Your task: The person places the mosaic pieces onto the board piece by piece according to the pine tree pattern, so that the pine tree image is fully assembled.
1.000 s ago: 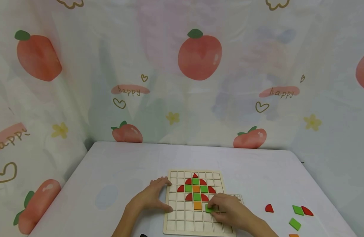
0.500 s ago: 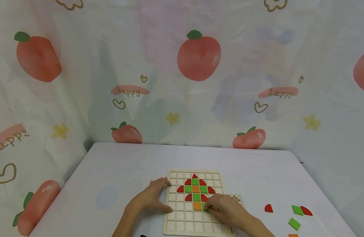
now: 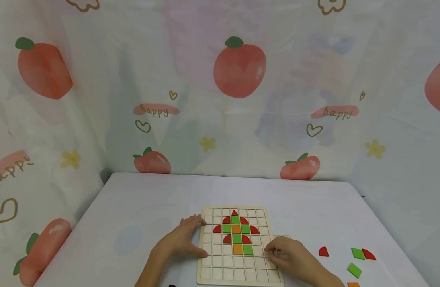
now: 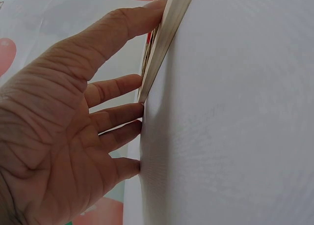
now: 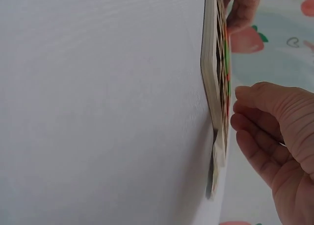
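Note:
A wooden grid board (image 3: 220,274) lies on the white table, holding red, green and orange pieces in a tree-like pattern. Beside the orange square (image 3: 238,249) in the lower part sits a green square (image 3: 247,249). My left hand (image 3: 180,240) touches the board's left edge with thumb and fingertips, fingers spread; the left wrist view shows that hand (image 4: 73,112) at the board's side (image 4: 169,36). Over the board's right edge hovers my right hand (image 3: 295,257), its fingers bent loosely with nothing between them. In the right wrist view the same hand (image 5: 279,131) is apart from the board (image 5: 210,72).
Right of the board lie a red piece (image 3: 323,251), a green piece (image 3: 357,253) against another red one (image 3: 368,254), a green piece (image 3: 354,270) and an orange piece (image 3: 353,284). A small gridded card (image 3: 285,236) is partly under my right hand. A patterned curtain stands behind.
My right hand has let go of the green square, which now lies flat beside the orange one, and has moved right. My left hand has stayed at the board's edge.

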`<action>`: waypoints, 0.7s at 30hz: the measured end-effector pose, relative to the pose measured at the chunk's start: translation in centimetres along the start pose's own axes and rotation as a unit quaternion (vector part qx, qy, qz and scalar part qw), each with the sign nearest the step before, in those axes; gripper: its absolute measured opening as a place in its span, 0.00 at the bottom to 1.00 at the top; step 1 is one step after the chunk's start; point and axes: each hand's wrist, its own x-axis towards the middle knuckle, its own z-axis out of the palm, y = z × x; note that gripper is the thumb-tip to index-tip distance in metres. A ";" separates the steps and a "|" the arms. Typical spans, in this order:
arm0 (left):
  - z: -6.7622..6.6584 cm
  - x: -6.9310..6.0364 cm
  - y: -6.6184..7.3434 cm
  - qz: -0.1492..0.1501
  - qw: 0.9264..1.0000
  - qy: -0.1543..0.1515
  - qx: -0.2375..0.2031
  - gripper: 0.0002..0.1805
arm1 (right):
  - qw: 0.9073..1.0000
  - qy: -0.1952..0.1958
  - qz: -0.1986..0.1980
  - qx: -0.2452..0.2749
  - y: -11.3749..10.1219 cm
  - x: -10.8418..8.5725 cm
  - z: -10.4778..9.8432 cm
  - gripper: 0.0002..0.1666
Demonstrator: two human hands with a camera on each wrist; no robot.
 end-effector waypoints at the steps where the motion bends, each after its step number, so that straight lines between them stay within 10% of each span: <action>1: 0.0 0.0 0.0 0.000 1.000 0.000 0.001 0.44 | 1.000 0.002 0.008 0.001 0.1 -0.3 -0.2 0.10; 21: -0.1 -0.1 0.3 0.013 1.000 -0.001 -0.004 0.44 | 0.994 0.021 0.081 -0.076 2.8 -4.5 -3.1 0.13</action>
